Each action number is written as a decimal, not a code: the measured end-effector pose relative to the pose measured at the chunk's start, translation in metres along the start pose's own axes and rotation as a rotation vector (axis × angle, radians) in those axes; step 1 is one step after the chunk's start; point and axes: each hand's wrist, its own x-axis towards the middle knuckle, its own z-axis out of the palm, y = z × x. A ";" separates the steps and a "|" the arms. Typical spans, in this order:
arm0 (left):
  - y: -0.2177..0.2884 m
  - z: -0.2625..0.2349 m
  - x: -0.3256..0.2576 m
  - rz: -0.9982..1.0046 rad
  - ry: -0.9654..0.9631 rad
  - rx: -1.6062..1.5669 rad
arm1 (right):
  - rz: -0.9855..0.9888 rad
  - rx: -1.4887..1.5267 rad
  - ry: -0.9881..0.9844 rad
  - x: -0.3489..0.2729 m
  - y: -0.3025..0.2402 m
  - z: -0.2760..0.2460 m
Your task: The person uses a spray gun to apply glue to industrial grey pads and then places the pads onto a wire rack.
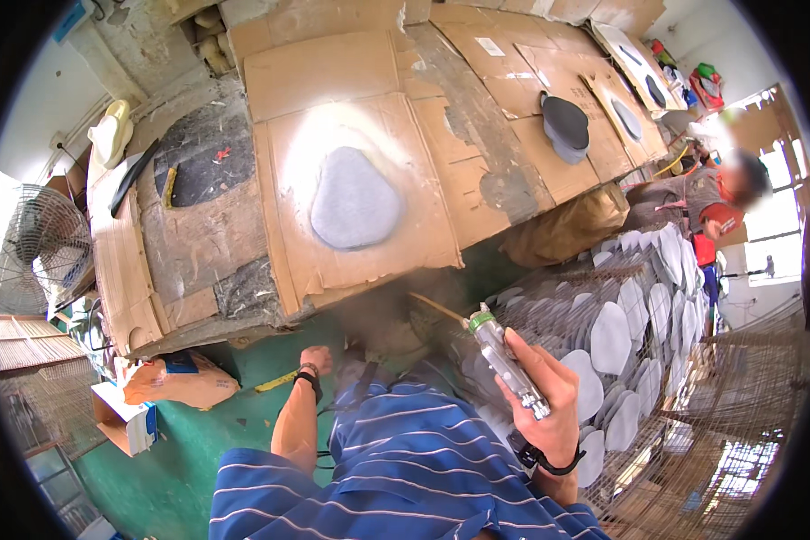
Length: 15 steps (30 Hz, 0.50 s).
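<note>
My right hand (546,391) is closed around a silver metal spray gun (504,355) with a green ring near its far end. A thin yellowish hose or rod (437,307) runs from that end toward the table edge. My left hand (317,359) is curled below the front edge of the table; its palm side is hidden, so I cannot tell if anything is in it. Ahead of both hands, a grey rounded-triangular pad (355,200) lies flat on a cardboard sheet (274,193), with a bright white patch around its upper side. Neither hand touches the pad.
Racks of grey pads (610,337) stand close on my right. More dark pads (564,128) lie on the table further right, where another person (693,193) stands. On the left are a fan (45,247), an open carton (124,418) and a brown sack (180,382).
</note>
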 end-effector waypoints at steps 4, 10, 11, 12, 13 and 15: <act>0.008 0.006 -0.001 0.014 -0.018 0.050 | 0.047 0.071 -0.012 -0.001 -0.009 -0.004; 0.016 0.012 -0.003 0.009 -0.022 0.101 | 0.077 0.015 -0.170 -0.004 -0.010 -0.021; 0.016 0.013 -0.003 0.006 -0.023 0.105 | 0.044 0.049 -0.079 -0.006 -0.005 -0.015; 0.016 0.012 -0.003 0.008 -0.017 0.119 | 0.048 0.051 -0.078 -0.007 -0.005 -0.014; 0.016 0.012 -0.004 0.010 -0.011 0.134 | 0.058 0.064 -0.092 -0.008 -0.005 -0.015; 0.017 0.014 -0.006 0.022 -0.023 0.134 | 0.065 0.003 -0.250 -0.010 -0.005 -0.026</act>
